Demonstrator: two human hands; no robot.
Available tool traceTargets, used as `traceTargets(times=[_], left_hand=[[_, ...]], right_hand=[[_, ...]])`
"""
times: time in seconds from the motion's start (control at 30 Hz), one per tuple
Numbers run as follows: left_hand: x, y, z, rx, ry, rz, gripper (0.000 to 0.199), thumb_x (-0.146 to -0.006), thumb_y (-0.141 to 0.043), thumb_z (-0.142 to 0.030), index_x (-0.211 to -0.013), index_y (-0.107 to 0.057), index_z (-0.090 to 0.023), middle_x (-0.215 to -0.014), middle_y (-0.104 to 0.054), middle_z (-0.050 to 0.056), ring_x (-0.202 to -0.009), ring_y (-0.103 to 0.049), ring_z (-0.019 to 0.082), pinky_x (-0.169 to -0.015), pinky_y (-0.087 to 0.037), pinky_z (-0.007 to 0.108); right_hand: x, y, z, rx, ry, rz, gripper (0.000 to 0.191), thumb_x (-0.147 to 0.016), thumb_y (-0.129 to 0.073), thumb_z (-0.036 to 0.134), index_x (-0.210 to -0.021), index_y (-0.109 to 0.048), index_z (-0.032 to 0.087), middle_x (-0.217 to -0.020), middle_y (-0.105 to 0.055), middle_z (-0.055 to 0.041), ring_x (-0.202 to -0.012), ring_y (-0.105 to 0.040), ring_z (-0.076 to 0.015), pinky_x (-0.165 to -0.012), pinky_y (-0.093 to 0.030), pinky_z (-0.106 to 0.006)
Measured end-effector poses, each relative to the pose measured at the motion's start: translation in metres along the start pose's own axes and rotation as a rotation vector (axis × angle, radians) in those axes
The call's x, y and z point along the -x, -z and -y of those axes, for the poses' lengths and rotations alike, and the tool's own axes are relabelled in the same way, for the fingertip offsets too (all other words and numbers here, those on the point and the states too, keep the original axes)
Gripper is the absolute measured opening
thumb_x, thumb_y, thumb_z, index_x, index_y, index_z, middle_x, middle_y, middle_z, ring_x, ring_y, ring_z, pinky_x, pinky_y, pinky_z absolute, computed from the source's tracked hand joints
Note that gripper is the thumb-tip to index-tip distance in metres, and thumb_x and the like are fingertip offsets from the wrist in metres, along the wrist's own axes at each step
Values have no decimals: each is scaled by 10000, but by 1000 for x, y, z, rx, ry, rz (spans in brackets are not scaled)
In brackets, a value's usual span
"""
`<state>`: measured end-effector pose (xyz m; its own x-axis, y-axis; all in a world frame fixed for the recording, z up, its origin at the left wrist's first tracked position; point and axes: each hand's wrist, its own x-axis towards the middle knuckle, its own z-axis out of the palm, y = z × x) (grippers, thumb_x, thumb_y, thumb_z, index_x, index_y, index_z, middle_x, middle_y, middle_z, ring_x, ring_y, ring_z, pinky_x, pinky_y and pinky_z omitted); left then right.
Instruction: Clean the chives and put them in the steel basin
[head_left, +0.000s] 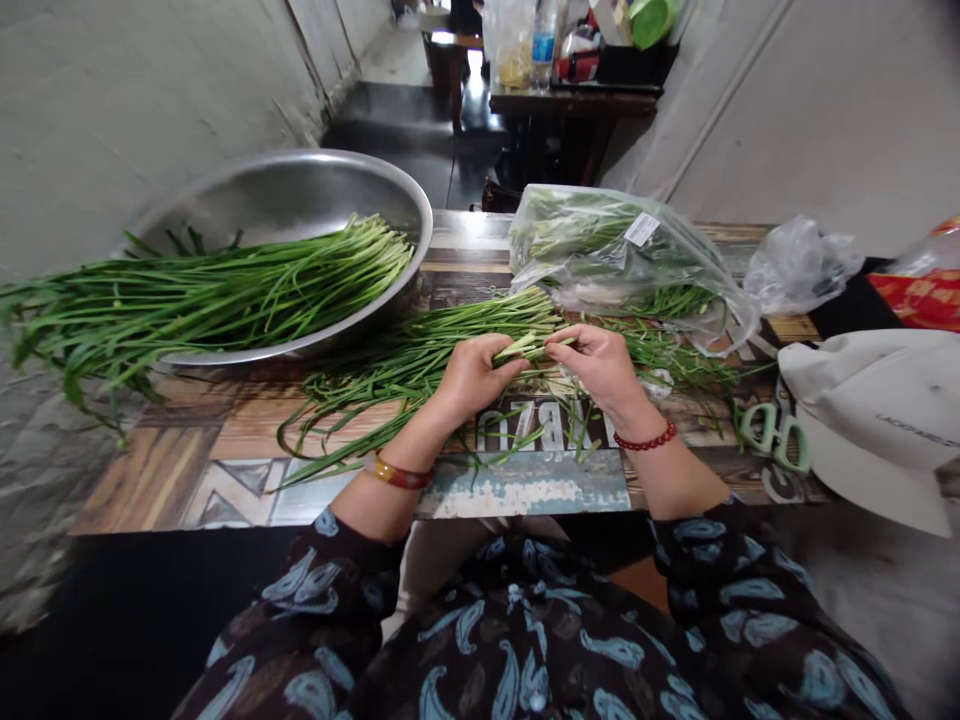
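Note:
My left hand [475, 380] is closed around a few garlic chives [521, 347], their pale stem ends poking out toward the right. Opposite it, my right hand [598, 367] pinches at those pale ends with thumb and forefinger. Beneath and behind both hands lies a loose pile of garlic chives [435, 340], with long leaves trailing left. A large steel basin [292, 180] at the left holds a thick bundle of chives [300, 275], leaves hanging over its rim. Thin scraps [675, 360] are strewn right of my right hand.
On the patterned wooden table [262, 425], a clear plastic bag [637, 240] with more chives stands at the back. Farther right are a crumpled bag [799, 265], green-handled scissors [776, 437] and a pale cap [877, 410]. Behind, a small table carries a water bottle [543, 50].

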<state>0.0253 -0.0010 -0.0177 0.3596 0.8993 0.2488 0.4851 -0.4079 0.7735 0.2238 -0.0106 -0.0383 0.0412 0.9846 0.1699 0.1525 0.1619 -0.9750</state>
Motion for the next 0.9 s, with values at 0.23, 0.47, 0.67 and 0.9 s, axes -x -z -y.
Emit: traceTargets(times=[0.23,0.47,0.67,0.9], left_hand=[[1,2,-1,34,32,22,239,-816,-638,-346,-683,-672,-151,-651,-623,-12,-671,-545,136,-635,-361,239],[0,8,0,151,126,71,310,-812,-609,-387,-651,-687,-134,-576,-575,-24,-603,-479,116,-614,-341,239],[-1,12,-3,210,96,149,346,-811,-609,-420,-617,-675,-142,-582,-593,-11,-597,-480,116,-619,-352,239],[-2,14,0,216,60,206,333,-844,-602,-402,-658,-689,-139,-634,-628,1,-624,-514,123,-641,-375,242]], right_hand=[[-5,4,-5,-40,4,-147,261,-755,-765,435,-829,-739,186,-718,-699,2,-622,-589,-112,-610,-478,-247],[-7,21,-5,-51,59,-282,395,-886,-587,561,-744,-653,199,-654,-609,9,-567,-532,-96,-522,-405,-218],[0,2,0,150,195,5,257,-823,-700,427,-990,-696,231,-798,-668,7,-702,-600,-130,-686,-495,-270],[-1,2,3,292,264,-35,125,-808,-694,336,-874,-714,232,-757,-686,5,-649,-581,-137,-663,-481,-282]])
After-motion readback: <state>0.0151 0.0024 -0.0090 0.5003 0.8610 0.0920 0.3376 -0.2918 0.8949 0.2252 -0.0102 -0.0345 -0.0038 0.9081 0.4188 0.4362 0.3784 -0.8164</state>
